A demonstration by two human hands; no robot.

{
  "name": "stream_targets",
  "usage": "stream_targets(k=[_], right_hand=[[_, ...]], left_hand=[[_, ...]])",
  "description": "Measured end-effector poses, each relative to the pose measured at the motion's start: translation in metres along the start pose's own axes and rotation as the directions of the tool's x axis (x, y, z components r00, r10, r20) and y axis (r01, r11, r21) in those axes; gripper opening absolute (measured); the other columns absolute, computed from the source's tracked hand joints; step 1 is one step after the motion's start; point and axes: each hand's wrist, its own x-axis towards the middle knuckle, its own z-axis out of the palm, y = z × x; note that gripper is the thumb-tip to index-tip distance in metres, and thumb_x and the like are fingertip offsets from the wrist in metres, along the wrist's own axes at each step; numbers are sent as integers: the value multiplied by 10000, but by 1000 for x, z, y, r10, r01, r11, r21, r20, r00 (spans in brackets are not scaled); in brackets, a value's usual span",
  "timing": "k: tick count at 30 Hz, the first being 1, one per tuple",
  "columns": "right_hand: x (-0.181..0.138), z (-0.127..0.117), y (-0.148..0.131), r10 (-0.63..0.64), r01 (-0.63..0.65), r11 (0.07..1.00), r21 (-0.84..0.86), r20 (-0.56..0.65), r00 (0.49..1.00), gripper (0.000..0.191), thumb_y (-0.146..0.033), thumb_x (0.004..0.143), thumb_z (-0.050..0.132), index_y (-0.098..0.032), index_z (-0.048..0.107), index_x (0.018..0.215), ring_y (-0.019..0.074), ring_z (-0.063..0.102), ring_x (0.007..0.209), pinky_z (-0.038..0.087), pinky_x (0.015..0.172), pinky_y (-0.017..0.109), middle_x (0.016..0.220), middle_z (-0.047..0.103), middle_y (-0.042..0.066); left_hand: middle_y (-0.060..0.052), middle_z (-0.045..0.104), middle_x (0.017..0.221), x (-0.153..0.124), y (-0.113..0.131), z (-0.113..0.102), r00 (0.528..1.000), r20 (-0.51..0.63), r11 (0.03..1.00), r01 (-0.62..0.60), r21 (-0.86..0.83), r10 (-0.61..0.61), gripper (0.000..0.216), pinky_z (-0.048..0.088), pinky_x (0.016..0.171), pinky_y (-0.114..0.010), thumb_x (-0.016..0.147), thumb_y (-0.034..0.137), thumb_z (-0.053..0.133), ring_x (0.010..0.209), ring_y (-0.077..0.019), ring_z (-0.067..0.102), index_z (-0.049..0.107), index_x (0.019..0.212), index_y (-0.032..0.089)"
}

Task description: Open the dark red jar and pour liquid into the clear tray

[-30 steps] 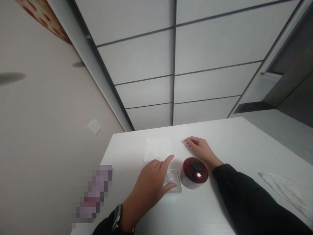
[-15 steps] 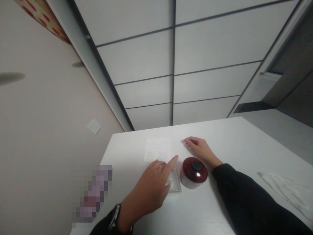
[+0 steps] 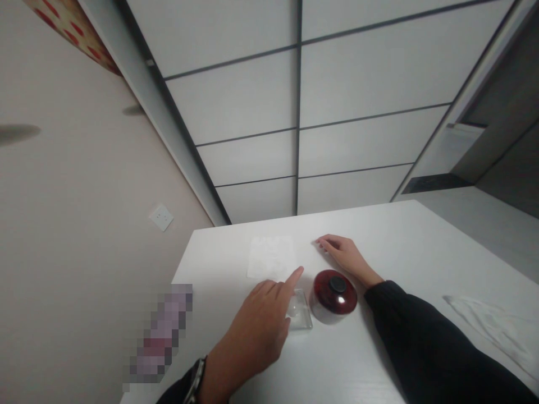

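My left hand [image 3: 257,328] hovers over a small clear square dish [image 3: 300,316] on the white table [image 3: 379,359]. Its index finger points forward toward a pale square sheet [image 3: 270,257], and the other fingers are curled with nothing in them. A dark red round lidded pot [image 3: 334,296] with a black knob stands just right of the dish. My right hand [image 3: 343,253] rests on the table beyond the pot, fingers loosely bent, holding nothing I can see.
A white cloth [image 3: 492,328] lies at the table's right edge. A blurred patch [image 3: 160,336] covers something at the left edge. A wall with a socket [image 3: 161,217] is on the left; panelled white doors [image 3: 337,112] stand behind the table.
My left hand has lifted off the clear dish, drawn its thumb in, and now points its index finger forward. The right hand and the pot have stayed put.
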Motion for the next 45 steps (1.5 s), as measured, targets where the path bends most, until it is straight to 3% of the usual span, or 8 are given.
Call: stream_targets(k=[8, 12, 19, 23, 27, 33, 39, 45], right_hand=[[0, 1, 2, -3, 3, 1000, 12, -8, 1000, 321, -482, 1085, 633, -184, 751, 1104, 210, 744, 989, 606, 956, 439, 1092, 778, 60], [0, 1, 2, -3, 3, 1000, 7, -7, 1000, 322, -482, 1084, 634, -183, 751, 1105, 208, 743, 975, 609, 943, 433, 1079, 776, 57], [0, 0, -1, -6, 6, 1000, -1, -5, 1000, 319, -477, 1091, 625, -184, 751, 1094, 211, 746, 999, 601, 971, 443, 1092, 780, 58], [0, -1, -2, -13, 13, 1000, -2, 0, 1000, 324, -483, 1088, 628, -185, 753, 1095, 211, 748, 998, 600, 973, 443, 1095, 783, 59], [0, -1, -1, -9, 9, 1000, -2, 2, 1000, 313, -471, 1091, 628, -184, 751, 1102, 206, 748, 986, 606, 961, 439, 1092, 781, 58], [0, 0, 0, -2, 2, 1000, 0, 5, 1000, 303, -462, 1092, 629, -184, 749, 1103, 208, 746, 987, 606, 962, 438, 1093, 778, 55], [0, -1, -2, -3, 3, 1000, 3, 11, 1000, 328, -483, 1096, 616, -185, 752, 1107, 209, 751, 989, 604, 967, 441, 1087, 783, 58], [1, 0, 0, -1, 2, 1000, -7, 7, 1000, 313, -470, 1097, 618, -187, 752, 1109, 206, 748, 987, 603, 964, 437, 1092, 782, 57]], left_hand=[[-120, 707, 1350, 4, -1, 8, 1000, -7, 997, -12, 75, 12, 867, 526, 1150, -559, 953, 90, 643, 1244, -325, 685, 185, 1676, 227], [-149, 521, 1634, -1, -2, 7, 987, 1, 986, -160, 53, 160, 1012, 338, 1310, -586, 883, -12, 586, 1474, -313, 537, 48, 1699, 252], [-109, 722, 1301, 2, -3, 7, 999, -15, 985, -48, 168, 51, 810, 500, 1187, -564, 978, 140, 716, 1208, -320, 683, 281, 1657, 210], [-117, 625, 1521, -2, -6, 8, 987, -20, 981, -155, 118, 159, 911, 393, 1285, -573, 930, 41, 651, 1353, -297, 624, 178, 1682, 241], [-135, 679, 1438, -1, -9, 12, 996, -78, 990, -33, 140, 45, 820, 454, 1235, -576, 975, 232, 740, 1317, -337, 650, 267, 1645, 217], [-113, 627, 1539, -5, -10, 8, 987, -55, 986, -149, 81, 154, 876, 400, 1284, -539, 945, 47, 611, 1384, -278, 624, 181, 1680, 249], [-86, 773, 1192, 3, -12, 12, 990, -127, 991, 81, 104, -68, 464, 592, 1027, -476, 868, 321, 924, 1124, -321, 737, 644, 1216, 196], [-37, 778, 1119, 6, -14, 11, 989, -64, 989, 138, 60, -134, 339, 605, 869, -391, 879, 305, 921, 1017, -285, 758, 685, 1100, 203]])
